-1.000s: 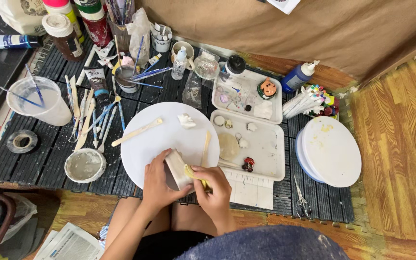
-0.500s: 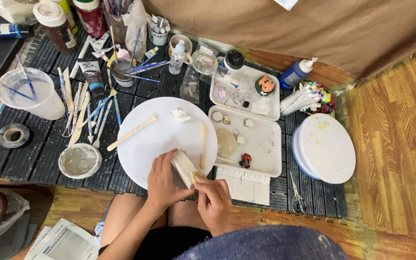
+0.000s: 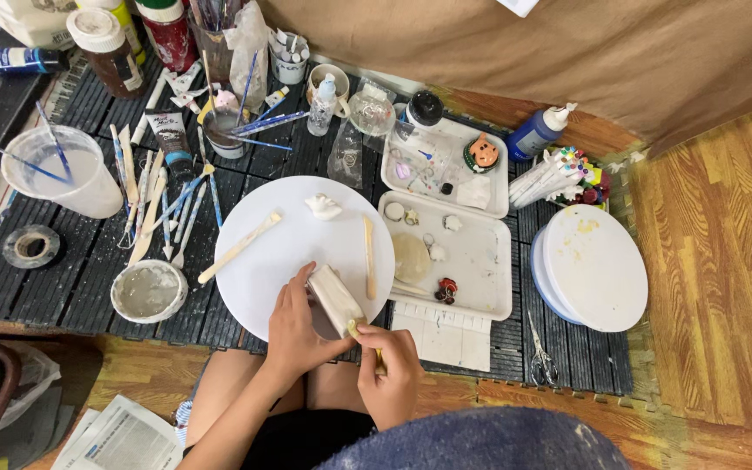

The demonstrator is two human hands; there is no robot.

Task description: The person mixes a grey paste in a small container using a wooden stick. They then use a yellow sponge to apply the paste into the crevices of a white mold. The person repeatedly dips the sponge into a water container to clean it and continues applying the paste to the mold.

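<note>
Left hand (image 3: 293,335) grip clamps pale oblong clay slab (image 3: 336,300), smooth, tilted over near edge of round white plate (image 3: 258,270). Right hand (image 3: 391,374) grip pinches slim yellowish tool (image 3: 367,339), tip at slab's lower end; shaft mostly hidden. Flat wooden stick (image 3: 369,258) just beyond grip.

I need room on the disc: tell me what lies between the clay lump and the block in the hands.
Nothing: in the head view the white disc is bare between the clay lump and the block.
</note>
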